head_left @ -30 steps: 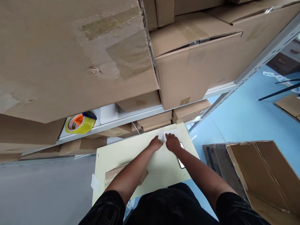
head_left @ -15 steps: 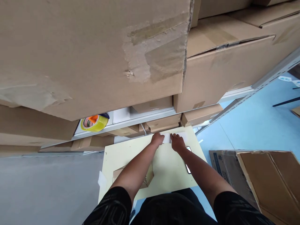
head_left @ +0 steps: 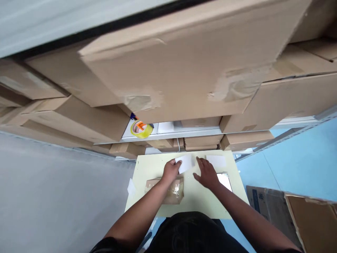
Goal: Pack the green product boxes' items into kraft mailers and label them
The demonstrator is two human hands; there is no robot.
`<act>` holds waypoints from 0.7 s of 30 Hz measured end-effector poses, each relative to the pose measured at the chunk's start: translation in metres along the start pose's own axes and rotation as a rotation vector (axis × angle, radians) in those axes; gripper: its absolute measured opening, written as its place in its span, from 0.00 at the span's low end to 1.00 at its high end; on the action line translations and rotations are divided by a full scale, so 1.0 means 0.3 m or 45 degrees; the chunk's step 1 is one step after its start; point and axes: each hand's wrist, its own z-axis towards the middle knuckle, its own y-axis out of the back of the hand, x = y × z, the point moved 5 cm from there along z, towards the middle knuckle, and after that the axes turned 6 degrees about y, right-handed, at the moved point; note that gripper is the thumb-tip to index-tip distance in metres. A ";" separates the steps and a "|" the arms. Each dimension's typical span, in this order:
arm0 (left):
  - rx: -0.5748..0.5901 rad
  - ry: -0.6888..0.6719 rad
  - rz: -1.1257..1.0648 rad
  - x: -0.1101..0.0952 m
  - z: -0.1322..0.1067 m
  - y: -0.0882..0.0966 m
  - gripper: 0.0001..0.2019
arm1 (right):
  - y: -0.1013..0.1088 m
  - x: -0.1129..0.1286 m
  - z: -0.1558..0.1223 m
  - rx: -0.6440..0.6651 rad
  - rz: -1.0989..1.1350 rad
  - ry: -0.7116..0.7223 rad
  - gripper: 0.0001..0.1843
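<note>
My left hand [head_left: 171,171] pinches a small white sheet of paper [head_left: 185,163] by its left edge, holding it over the pale yellow table [head_left: 200,200]. To the right of that sheet, my right hand [head_left: 206,173] is open, thumb and fingers apart and nothing in them. Another white sheet [head_left: 216,161] lies flat on the table beyond my right hand. Close to my right wrist is a phone [head_left: 224,181] with a bright screen. A small cardboard box [head_left: 176,192] with shiny clear tape sits on the table, partly hidden by my left forearm.
A shelf [head_left: 189,132] stocked with large cardboard boxes [head_left: 184,77] rises behind the table and overhangs it. On it lies a yellow tape roll [head_left: 142,129] with something orange inside. An opened carton [head_left: 310,218] stands on the floor at right. A white scrap [head_left: 131,188] sticks out at the table's left edge.
The view has shifted, showing more shelf on the left. My left hand has drawn the white sheet up and nearer. My right hand has come away from the paper, its fingers now spread.
</note>
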 end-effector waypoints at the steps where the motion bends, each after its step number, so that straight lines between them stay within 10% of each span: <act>1: 0.020 -0.003 -0.074 -0.008 -0.032 0.010 0.17 | 0.020 0.074 -0.002 -0.046 0.049 0.074 0.45; 5: 0.237 -0.183 -0.355 -0.057 -0.169 0.069 0.19 | 0.072 0.302 0.032 -0.138 0.454 0.089 0.26; 10: 0.227 -0.582 -0.385 -0.058 -0.315 0.326 0.14 | 0.086 0.458 0.049 -0.266 1.205 -0.567 0.20; 14: 0.187 -0.473 -0.382 0.043 -0.329 0.551 0.07 | 0.103 0.667 0.029 -0.372 1.596 -0.748 0.17; 21: 0.461 -0.483 -0.550 0.150 -0.359 0.761 0.08 | 0.105 0.970 0.003 -0.503 1.724 -0.776 0.16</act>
